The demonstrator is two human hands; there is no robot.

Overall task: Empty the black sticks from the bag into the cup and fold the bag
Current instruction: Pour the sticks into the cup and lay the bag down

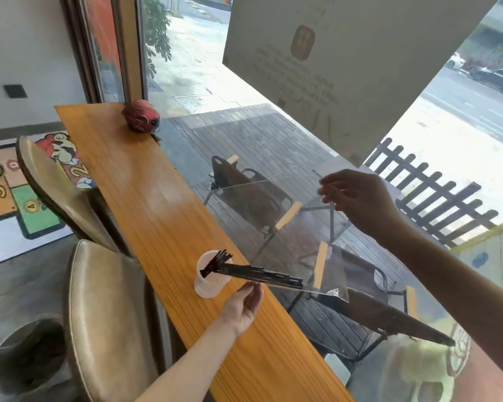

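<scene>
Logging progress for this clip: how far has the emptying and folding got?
Midway through the emptying. The right hand holds the clear bag tilted up; the black sticks are sliding out, some tips already in the cup and the rest still in the bag. The left hand waits open beside the cup. The bag is still unfolded.

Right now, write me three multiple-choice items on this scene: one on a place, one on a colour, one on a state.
1. Where does the cup stand?
A. On the counter
B. On a chair
C. On the floor

2. What colour are the sticks?
A. White
B. Black
C. Red

3. What is the right hand doing?
A. Resting flat on the counter
B. Holding the cup
C. Holding up the bag

Answers: 1 A, the cup sits on the wooden top. 2 B, the sticks are dark against the white cup. 3 C, its fingers pinch the raised end of the clear bag.
</scene>
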